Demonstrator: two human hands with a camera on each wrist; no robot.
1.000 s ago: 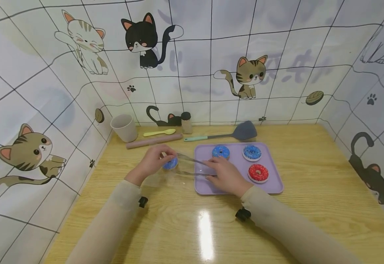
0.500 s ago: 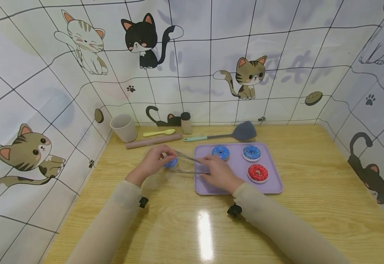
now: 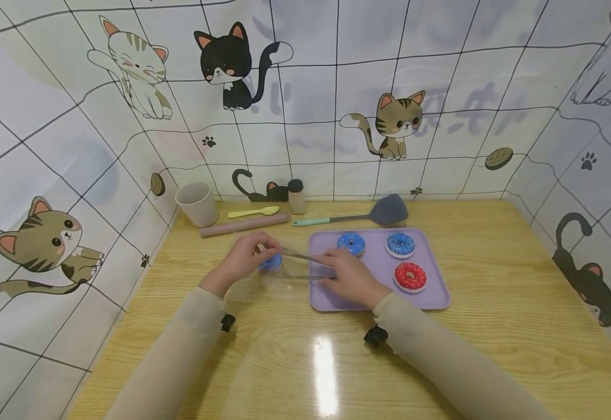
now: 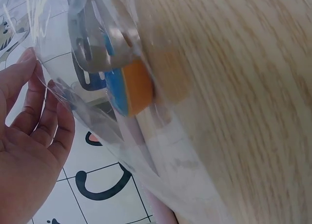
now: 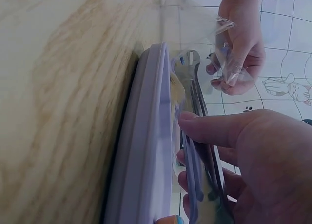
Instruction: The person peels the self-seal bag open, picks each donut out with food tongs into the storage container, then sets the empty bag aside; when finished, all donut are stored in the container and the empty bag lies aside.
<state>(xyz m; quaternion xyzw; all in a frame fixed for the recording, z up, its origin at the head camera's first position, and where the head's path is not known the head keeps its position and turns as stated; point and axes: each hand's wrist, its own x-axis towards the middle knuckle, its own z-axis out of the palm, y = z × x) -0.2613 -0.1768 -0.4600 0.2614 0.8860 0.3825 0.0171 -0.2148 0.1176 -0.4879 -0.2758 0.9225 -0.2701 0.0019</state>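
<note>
My left hand (image 3: 244,256) pinches the edge of a clear plastic bag (image 4: 190,160) between thumb and fingers. A blue-topped toy donut (image 4: 139,87) with an orange-brown base shows through the bag in the left wrist view, close to the wood. My right hand (image 3: 355,280) grips metal tongs (image 5: 195,97), the thumb along one arm and fingers curled round the other. Their slotted ends reach into the bag and overlap the donut in the left wrist view. In the head view the left fingers partly cover this donut.
A lilac tray (image 3: 439,291) under the right hand holds two blue donuts and a red donut (image 3: 410,276). Along the back stand a cup (image 3: 197,204), a yellow spoon (image 3: 252,212), a rolling pin (image 3: 244,225), a shaker (image 3: 296,197) and a spatula (image 3: 389,210).
My right hand has shifted slightly left with the tongs since the earliest frame. The far tong arm sits a little nearer the other. My left hand has stayed at the bag.
</note>
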